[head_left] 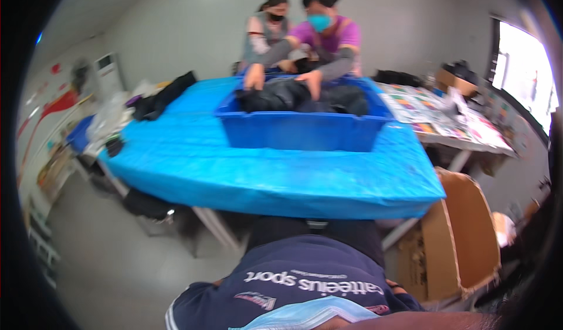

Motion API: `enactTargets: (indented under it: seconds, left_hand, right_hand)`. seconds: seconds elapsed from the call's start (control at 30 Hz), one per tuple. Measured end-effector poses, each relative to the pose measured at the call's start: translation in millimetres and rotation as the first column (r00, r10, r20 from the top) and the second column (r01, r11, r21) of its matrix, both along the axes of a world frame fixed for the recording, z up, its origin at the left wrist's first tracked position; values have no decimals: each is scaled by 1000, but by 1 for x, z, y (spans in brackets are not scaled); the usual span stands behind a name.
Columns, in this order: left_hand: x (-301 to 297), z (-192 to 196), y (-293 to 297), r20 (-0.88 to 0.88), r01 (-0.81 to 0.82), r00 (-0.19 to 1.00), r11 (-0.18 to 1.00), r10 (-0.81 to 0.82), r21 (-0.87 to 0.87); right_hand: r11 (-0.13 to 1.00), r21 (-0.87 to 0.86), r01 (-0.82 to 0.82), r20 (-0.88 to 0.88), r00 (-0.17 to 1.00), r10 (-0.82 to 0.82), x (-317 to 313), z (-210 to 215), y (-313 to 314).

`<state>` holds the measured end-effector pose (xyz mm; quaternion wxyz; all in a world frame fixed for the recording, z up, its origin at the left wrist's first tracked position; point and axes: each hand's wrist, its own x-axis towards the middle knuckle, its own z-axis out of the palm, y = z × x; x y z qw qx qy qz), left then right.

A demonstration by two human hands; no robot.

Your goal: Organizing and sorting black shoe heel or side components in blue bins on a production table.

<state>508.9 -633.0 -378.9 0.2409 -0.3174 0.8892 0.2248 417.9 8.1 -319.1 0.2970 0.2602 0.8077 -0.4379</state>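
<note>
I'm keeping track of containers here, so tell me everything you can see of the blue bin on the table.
The blue bin is rectangular, open-topped and plastic-looking, with a projecting rim. It stands upright on the blue table cover, toward the far side, one long wall facing the camera. Dark, soft-looking items fill much of it, and a co-worker's hands reach in from the far side; whether they touch the bin itself is unclear. Its base inside is hidden.
</note>
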Motion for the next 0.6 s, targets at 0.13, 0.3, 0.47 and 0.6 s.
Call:
enactTargets:
  seconds: [0.13, 0.3, 0.47, 0.6]
  left_hand:
    - [26, -3, 1, 23, -44, 999, 999, 43, 16]
    - [33, -6, -6, 48, -81, 996, 997, 81, 7]
    - [24, -6, -13, 65, -88, 994, 996, 88, -5]
    - [21, -8, -14, 71, -94, 993, 996, 94, -4]
  right_hand:
    - [1000, 11, 17, 47, 999, -18, -10, 7, -1]
    - [1000, -7, 0, 66, 998, 0, -10, 3, -8]
    - [1000, -27, 1, 69, 998, 1, -3, -1, -13]
    - [999, -31, 10, 73, 997, -8, -2, -1, -14]
